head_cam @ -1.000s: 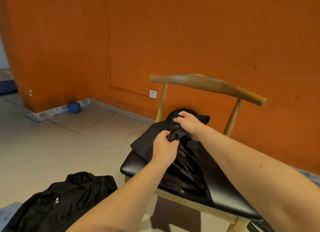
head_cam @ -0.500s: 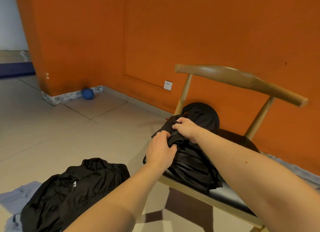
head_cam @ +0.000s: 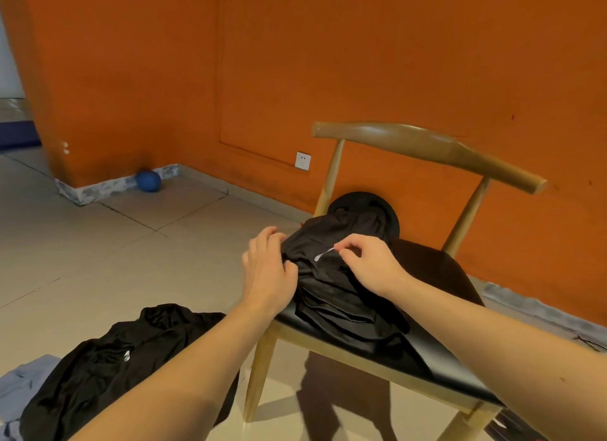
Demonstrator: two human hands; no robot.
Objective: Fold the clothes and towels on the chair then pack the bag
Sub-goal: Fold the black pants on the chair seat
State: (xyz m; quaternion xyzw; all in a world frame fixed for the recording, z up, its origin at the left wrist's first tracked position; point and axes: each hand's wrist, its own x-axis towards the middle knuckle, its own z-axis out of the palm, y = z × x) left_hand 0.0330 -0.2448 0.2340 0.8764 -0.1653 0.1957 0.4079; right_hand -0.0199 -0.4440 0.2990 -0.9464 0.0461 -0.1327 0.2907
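A wooden chair (head_cam: 427, 143) with a black seat stands against the orange wall. A heap of black clothes (head_cam: 341, 296) lies on the seat's near left part. The top black garment (head_cam: 315, 243) shows a small white mark. My left hand (head_cam: 267, 269) grips this garment's left edge, fingers curled into the cloth. My right hand (head_cam: 366, 260) pinches the fabric beside the white mark with thumb and forefinger. A round black item (head_cam: 381, 204) sits behind the heap, partly hidden.
Another black garment (head_cam: 111, 368) lies crumpled on the tiled floor at lower left, over a grey-blue cloth (head_cam: 19, 384). A blue ball (head_cam: 148, 181) rests by the wall corner. A white socket (head_cam: 303, 161) is on the wall. Grey fabric (head_cam: 532, 312) lies right of the chair.
My hands have spread apart on the top garment: the left slid to its left edge, the right now pinches near the white mark, which has come into sight. The view shifted slightly.
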